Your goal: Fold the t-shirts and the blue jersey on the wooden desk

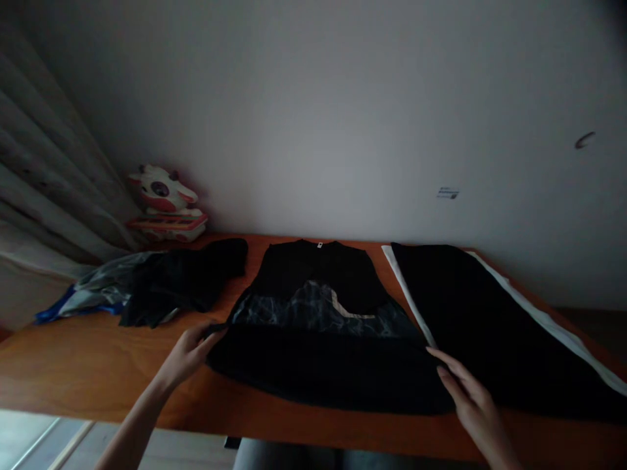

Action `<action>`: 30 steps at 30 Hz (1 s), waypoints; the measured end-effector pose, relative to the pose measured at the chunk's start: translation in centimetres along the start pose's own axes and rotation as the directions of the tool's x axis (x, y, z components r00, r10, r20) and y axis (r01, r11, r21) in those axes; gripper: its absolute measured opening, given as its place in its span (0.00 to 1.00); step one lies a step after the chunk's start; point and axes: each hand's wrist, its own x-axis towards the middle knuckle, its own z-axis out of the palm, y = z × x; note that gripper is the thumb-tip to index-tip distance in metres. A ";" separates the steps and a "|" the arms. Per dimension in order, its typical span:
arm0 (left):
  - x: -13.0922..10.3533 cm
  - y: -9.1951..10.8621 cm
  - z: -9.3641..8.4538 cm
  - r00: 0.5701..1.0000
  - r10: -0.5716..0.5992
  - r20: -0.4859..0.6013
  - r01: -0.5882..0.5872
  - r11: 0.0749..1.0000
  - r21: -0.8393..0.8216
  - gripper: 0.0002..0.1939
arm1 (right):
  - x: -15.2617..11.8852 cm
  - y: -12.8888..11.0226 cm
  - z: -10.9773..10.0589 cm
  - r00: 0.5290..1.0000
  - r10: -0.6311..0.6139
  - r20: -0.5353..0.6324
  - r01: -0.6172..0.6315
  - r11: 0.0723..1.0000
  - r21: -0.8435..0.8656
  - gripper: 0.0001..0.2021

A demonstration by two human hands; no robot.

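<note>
A black shirt (318,365) with a grey marbled print across its middle lies spread on the wooden table, its collar end toward the wall. A small white label shows at the neck. The near part is a plain black band that looks folded up over the print. My left hand (189,356) pinches the shirt's left edge between thumb and fingers. On the opposite edge my right hand (467,388) has its thumb and fingers closed on the cloth. Beside my right hand lie flat black and white garments (470,313), layered together.
A heap of crumpled clothes (181,277) lies on the left of the table (122,372). Behind it stands a cow-shaped toy keyboard (169,205) against the wall. A curtain (59,170) hangs at the far left. The table's near edge runs just in front of my legs.
</note>
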 end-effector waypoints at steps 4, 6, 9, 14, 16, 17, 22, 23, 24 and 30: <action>3.0 0.6 -1.9 0.998 -0.065 0.016 0.066 0.996 -0.066 0.17 | 1.0 -1.2 -1.4 0.996 0.030 0.087 -0.024 0.998 -0.060 0.27; 4.7 1.2 -1.5 0.992 -0.124 0.009 0.124 0.980 -0.154 0.17 | 2.1 -2.0 -1.0 1.000 0.026 0.002 -0.026 0.999 -0.027 0.28; 7.6 2.0 0.5 0.979 -0.201 0.045 0.203 0.904 -0.375 0.22 | 4.6 -3.0 0.6 0.995 0.028 -0.096 -0.022 0.998 0.060 0.32; 8.6 0.5 3.1 0.982 -0.187 -0.002 0.171 0.906 -0.388 0.37 | 6.0 -2.9 1.2 0.981 0.131 -0.144 -0.135 0.991 -0.016 0.40; 6.8 -1.1 2.9 0.992 -0.125 -0.013 0.120 0.972 -0.204 0.41 | 4.8 -2.4 0.2 0.981 0.155 -0.115 -0.170 0.977 -0.128 0.36; 5.6 -2.0 2.6 0.995 -0.096 -0.029 0.093 0.990 -0.110 0.42 | 4.1 -2.3 -0.3 0.983 0.164 -0.086 -0.178 0.965 -0.195 0.34; 0.9 -4.4 1.7 0.999 -0.030 -0.033 0.036 0.982 0.187 0.37 | 1.6 -3.0 -0.9 0.986 0.165 0.014 -0.145 0.901 -0.409 0.29; 0.6 -4.3 1.6 0.999 -0.030 -0.035 0.037 0.977 0.211 0.34 | 1.6 -3.3 -0.7 0.987 0.158 0.027 -0.133 0.901 -0.414 0.28; 0.4 -4.0 1.6 0.999 -0.032 -0.036 0.040 0.974 0.223 0.33 | 1.7 -3.6 -0.5 0.988 0.152 0.039 -0.123 0.905 -0.408 0.28; -0.8 -2.5 0.5 0.996 -0.069 0.053 0.056 0.974 0.218 0.25 | 1.1 -3.8 -1.7 0.989 0.047 0.138 0.002 0.942 -0.334 0.24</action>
